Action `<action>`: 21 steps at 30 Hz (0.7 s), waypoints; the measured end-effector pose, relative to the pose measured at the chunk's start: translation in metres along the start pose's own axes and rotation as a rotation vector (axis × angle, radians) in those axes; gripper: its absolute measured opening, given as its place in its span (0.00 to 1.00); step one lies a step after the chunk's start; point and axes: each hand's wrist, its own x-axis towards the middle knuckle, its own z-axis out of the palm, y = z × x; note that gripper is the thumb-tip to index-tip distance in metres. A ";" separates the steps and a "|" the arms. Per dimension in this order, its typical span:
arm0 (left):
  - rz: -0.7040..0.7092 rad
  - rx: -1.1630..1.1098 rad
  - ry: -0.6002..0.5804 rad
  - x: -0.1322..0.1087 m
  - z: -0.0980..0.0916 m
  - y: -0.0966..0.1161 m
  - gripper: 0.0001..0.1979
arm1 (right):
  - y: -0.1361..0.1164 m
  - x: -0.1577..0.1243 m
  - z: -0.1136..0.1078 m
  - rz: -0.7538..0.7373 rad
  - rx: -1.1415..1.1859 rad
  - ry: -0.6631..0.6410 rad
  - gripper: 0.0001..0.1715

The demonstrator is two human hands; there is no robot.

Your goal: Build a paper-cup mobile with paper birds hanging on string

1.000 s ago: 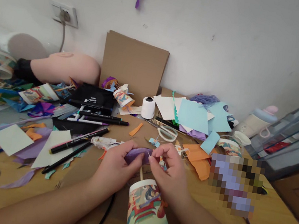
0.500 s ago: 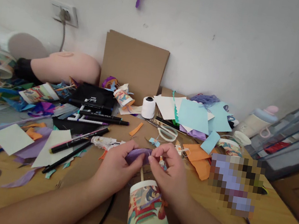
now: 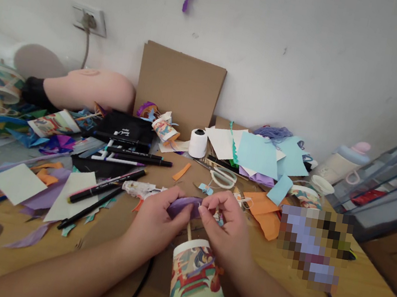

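Between the thumb and fingers of my left hand (image 3: 159,215) is a folded piece of purple paper (image 3: 183,208). My right hand (image 3: 226,224) is closed in a pinch at the paper's right edge; whatever its fingertips hold is too small to make out. Just below, a thin wooden stick (image 3: 190,230) runs from the purple paper down to a printed paper cup (image 3: 195,280). The cup lies tilted between my forearms, its narrower end toward my hands. Small colourful bits show partly behind my right fingers.
Left of my hands lie a glue gun (image 3: 140,188), black markers (image 3: 105,191) and paper scraps (image 3: 19,184). Behind are white-handled scissors (image 3: 223,177), a white thread spool (image 3: 198,143) and blue paper sheets (image 3: 259,153). A mannequin head (image 3: 90,90) lies at back left; a bottle (image 3: 344,163) stands right.
The whole view has shifted slightly to the right and down. Both hands keep nearly the same grip at the purple paper, and the cup stays below them.
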 end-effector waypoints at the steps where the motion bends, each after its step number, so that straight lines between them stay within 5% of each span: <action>1: 0.001 -0.003 0.000 0.000 0.000 0.000 0.09 | 0.000 0.000 0.000 0.000 -0.010 0.003 0.08; 14: 0.112 -0.036 -0.025 -0.002 0.000 -0.002 0.08 | 0.003 -0.001 0.001 0.064 -0.110 0.019 0.07; 21: 0.124 -0.069 -0.051 -0.002 0.000 -0.002 0.08 | 0.003 -0.002 0.001 -0.022 -0.236 0.011 0.08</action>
